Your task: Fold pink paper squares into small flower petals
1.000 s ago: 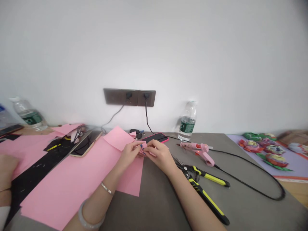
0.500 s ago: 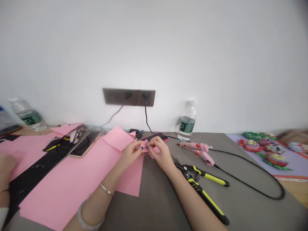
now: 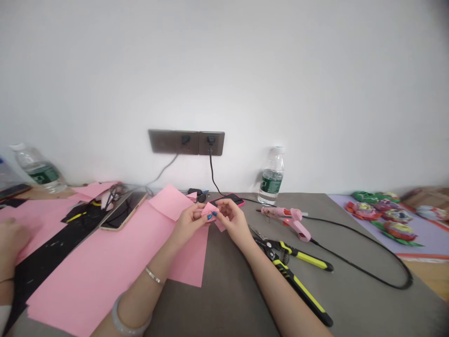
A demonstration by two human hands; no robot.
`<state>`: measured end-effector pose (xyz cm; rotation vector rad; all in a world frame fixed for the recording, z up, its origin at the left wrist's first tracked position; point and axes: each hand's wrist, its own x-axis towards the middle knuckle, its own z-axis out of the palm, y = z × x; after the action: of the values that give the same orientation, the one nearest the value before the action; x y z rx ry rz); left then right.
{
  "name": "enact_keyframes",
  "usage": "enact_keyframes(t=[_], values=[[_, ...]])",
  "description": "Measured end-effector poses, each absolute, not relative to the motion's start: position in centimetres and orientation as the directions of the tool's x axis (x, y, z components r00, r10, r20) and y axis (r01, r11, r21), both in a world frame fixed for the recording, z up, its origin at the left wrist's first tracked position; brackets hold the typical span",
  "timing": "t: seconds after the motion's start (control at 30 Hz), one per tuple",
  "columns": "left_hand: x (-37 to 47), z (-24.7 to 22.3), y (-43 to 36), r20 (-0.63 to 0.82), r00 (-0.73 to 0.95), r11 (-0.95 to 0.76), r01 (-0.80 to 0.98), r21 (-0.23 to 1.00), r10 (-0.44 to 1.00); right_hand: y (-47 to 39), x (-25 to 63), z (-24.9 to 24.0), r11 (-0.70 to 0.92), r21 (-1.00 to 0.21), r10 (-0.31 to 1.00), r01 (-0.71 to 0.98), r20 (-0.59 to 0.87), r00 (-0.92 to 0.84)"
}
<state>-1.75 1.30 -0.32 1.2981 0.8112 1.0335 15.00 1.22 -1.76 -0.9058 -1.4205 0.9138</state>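
Grey tabletop (image 3: 229, 299), bearing flat, stacked pink paper sheets (image 3: 105, 271) at left. At right, metal pliers with black-and-yellow handles (image 3: 300, 286) lie near a pink plastic glue gun (image 3: 296, 215). The left hand (image 3: 187, 222) and right hand (image 3: 235, 222), fingertips closed, pinch between them a small folded piece of pink paper (image 3: 211, 207), held at centre near the right-hand edge of the sheets.

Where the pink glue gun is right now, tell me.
In the head view, the pink glue gun lies on the grey table to the right of the right hand, between a water bottle and the yellow-and-black pliers.
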Motion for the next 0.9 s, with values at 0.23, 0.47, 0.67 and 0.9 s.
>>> enact_keyframes(t=[0.23,0.47,0.67,0.9], values=[[-1.73,0.36,1.14,0.01,0.365,0.042,-0.134,0.99,0.931,1.41,15.42,-1.71,0.262,-0.96,0.956,-0.103,0.272,-0.108],[-1.54,-0.12,1.26,-0.036,0.313,0.103,-0.2,0.974,0.949,1.05,14.92,-1.57,0.474,-0.874,0.878,0.103,0.478,0.018],[-1.38,0.11,1.12,-0.042,0.291,0.092,-0.162,0.982,0.956,1.0,14.89,-1.33,0.342,-0.94,0.939,0.001,0.342,-0.045],[-1.26,0.1,0.87,0.014,0.263,0.029,-0.155,0.987,0.965,0.97,14.86,-1.13,0.273,-0.962,0.958,-0.028,0.275,-0.085]])
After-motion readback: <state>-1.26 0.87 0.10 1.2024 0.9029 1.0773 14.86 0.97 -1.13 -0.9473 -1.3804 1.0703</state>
